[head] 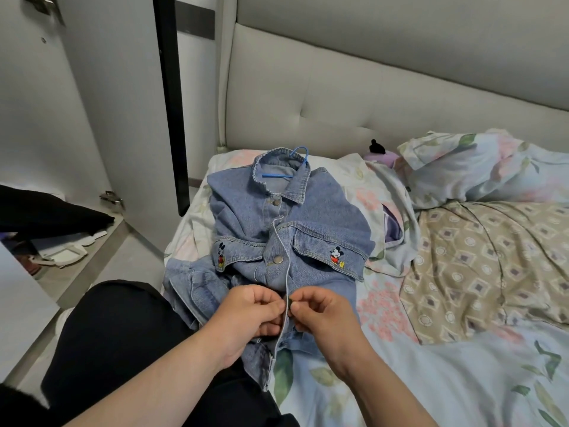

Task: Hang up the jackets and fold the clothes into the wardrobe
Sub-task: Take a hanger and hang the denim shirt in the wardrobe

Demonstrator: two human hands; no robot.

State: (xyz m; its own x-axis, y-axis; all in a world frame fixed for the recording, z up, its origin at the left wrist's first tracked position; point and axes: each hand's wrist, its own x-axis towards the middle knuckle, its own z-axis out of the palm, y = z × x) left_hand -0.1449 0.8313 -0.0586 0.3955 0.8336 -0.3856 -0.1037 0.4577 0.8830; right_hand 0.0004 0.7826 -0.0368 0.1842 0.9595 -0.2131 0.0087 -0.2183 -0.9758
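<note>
A light blue denim jacket (311, 217) with cartoon mouse patches on its chest pockets lies face up on the bed, collar toward the headboard. A blue hanger (298, 155) sits inside its collar, hook poking out. Two upper snap buttons are closed. My left hand (249, 315) pinches the left front edge near the hem. My right hand (320, 315) pinches the right front edge, with a dark snap button between its fingertips. The two hands meet at the jacket's centre line.
The open wardrobe (77, 149) stands at the left, with dark clothes (46, 211) on a shelf. A padded headboard (369, 97) backs the bed. A floral pillow (480, 167), rumpled patterned bedding (492, 266) and a purple plush toy (381, 154) lie to the right.
</note>
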